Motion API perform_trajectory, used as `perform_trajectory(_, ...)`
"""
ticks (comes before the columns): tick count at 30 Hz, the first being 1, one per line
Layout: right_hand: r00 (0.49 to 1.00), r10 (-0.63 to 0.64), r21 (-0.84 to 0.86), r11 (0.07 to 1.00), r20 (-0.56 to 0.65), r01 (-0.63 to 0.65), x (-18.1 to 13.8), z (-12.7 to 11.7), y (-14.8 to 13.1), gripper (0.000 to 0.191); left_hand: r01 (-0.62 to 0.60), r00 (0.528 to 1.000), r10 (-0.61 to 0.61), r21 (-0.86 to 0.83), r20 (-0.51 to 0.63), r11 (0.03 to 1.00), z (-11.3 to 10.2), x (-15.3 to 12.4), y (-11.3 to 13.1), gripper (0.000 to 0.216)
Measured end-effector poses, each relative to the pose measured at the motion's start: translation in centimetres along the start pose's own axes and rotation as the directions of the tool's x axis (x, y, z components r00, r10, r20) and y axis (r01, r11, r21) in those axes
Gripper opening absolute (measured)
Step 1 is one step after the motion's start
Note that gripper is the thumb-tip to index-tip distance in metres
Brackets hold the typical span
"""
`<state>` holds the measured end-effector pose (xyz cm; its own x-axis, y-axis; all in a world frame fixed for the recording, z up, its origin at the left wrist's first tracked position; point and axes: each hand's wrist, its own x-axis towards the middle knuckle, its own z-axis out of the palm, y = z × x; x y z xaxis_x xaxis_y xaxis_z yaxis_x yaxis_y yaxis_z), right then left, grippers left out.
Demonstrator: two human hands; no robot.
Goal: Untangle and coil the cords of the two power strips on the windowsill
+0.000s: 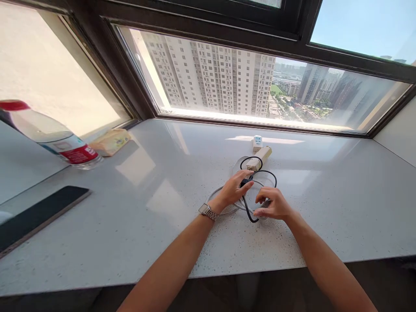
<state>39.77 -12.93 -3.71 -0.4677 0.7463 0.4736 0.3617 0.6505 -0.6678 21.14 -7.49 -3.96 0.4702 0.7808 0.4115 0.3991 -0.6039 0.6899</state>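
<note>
My left hand (234, 186), with a metal-banded watch (208, 211) on its wrist, is closed around a small black block (246, 182) joined to a thin black cable (275, 178). To its right, my right hand (273, 203) has its fingers curled in a pinch. A small dark grey piece (266, 203) shows between those fingers, too covered to name. Loops of grey cable (212, 193) lie on the counter under and around both hands. Just beyond the left fingertips is a cream power strip (264, 155), and a white socket block (258, 143) stands behind it.
A black phone (42, 214) lies at the left of the speckled white counter (156, 242). Farther back stand a clear bottle with a red cap (61, 138) and a yellowish packet (112, 141). Dark-framed windows border the back; the counter's front edge runs beneath my forearms.
</note>
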Motion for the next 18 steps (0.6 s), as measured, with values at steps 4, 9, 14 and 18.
perform_trajectory(4, 0.982, -0.081, -0.264, 0.956, 0.172, 0.125, -0.2, 1.1, -1.1, 0.023, 0.056, 0.994, -0.06, -0.042, -0.094, 0.998, 0.3, 0.1, -0.5, 0.043)
perform_trajectory(9, 0.972, -0.117, -0.355, 0.934, -0.203, 0.038, -0.1, 0.0, -1.3, 0.024, 0.19, 0.961, -0.223, -0.197, -0.163, 0.962, -0.2, 0.3, -0.9, 0.047)
perform_trajectory(14, 0.808, -0.171, -0.387, 0.919, -0.564, -0.075, 0.0, -1.9, -1.1, 0.026, 0.218, 0.968, -0.234, -0.164, -0.086, 0.962, -0.5, 0.3, -0.9, 0.037)
perform_trajectory(18, 0.744, -0.108, -0.309, 0.941, -0.659, -0.138, -0.2, -1.6, -0.5, 0.035, 0.129, 0.99, -0.131, -0.044, -0.058, 0.991, -0.7, 0.2, -0.5, 0.043)
